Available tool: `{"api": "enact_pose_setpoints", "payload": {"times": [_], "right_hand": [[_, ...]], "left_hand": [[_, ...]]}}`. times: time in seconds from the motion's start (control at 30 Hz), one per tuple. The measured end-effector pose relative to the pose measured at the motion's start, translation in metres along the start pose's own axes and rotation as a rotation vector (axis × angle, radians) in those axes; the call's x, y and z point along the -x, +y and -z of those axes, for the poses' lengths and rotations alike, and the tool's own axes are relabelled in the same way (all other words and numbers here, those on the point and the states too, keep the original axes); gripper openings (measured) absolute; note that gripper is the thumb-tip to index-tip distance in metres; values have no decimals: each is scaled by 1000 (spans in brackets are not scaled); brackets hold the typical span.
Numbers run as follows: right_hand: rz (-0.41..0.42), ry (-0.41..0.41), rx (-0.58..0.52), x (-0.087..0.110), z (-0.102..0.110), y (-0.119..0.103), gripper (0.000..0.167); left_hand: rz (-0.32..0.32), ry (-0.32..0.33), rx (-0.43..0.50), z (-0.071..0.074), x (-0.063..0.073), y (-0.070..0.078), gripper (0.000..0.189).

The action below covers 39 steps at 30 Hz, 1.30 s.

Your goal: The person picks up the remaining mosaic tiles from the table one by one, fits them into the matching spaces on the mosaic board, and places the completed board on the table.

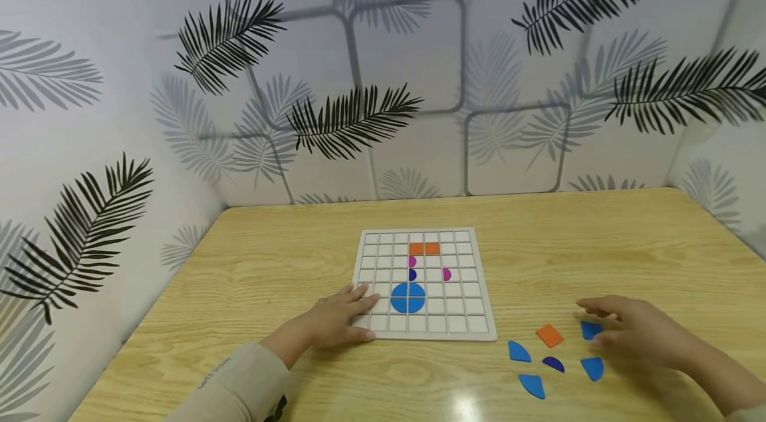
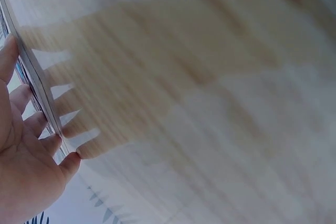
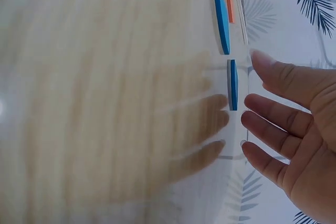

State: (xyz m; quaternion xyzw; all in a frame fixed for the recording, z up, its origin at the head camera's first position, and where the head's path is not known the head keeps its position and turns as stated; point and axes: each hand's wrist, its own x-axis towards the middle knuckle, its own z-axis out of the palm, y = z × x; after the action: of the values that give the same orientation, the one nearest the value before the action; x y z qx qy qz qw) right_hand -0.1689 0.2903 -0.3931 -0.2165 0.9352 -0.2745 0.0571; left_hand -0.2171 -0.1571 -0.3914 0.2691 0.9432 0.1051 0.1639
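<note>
A white gridded board (image 1: 457, 323) lies on the table. My left hand (image 1: 335, 317) rests on its lower left edge with fingers spread, thumb along the front rim. Over the loose pieces at the right, my right hand (image 1: 643, 332) hovers, thumb and fingers apart around a blue piece (image 1: 590, 329) that it partly hides. In the right wrist view a blue piece (image 3: 234, 85) lies just off the fingertips, with nothing held. Nearby on the table are an orange square (image 1: 549, 335), a dark blue half circle (image 1: 553, 363) and a blue quarter circle (image 1: 592, 368).
On the board sit two orange squares (image 1: 423, 248), a blue circle of quarter pieces (image 1: 399, 292), magenta half circles (image 1: 447, 274) and a dark blue one (image 1: 412, 274). Two more blue quarters (image 1: 518, 351) lie right of the board. A leaf-patterned wall (image 1: 413, 156) stands behind the wooden table (image 1: 269, 256).
</note>
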Motion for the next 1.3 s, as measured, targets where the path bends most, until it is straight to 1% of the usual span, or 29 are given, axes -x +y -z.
{"api": "enact_pose_setpoints", "payload": {"times": [0.17,0.23,0.33,0.43,0.63,0.93,1.13,1.3], "right_hand": [[15,-12,57,-4,2,6,52],[22,-27,61,-5,3,8,49],[24,-50,51,-9,4,10,43],[17,-65,15,-12,5,11,37],[-33,-99,-48,-18,6,14,30],[14,-91,13,-23,3,14,21],[19,-83,-35,-23,1,12,22],[4,-75,-65,-21,2,11,21]], "left_hand": [[9,-2,-8,-2,-2,-1,68],[14,-1,-15,-3,-2,-1,67],[13,0,-16,-2,-1,-1,67],[11,0,-11,-2,-1,-1,67],[9,-3,-19,-2,-3,-2,67],[7,-9,-15,-1,-2,-1,67],[13,-10,-22,-1,-2,-1,67],[14,-13,-25,-2,-3,-2,67]]}}
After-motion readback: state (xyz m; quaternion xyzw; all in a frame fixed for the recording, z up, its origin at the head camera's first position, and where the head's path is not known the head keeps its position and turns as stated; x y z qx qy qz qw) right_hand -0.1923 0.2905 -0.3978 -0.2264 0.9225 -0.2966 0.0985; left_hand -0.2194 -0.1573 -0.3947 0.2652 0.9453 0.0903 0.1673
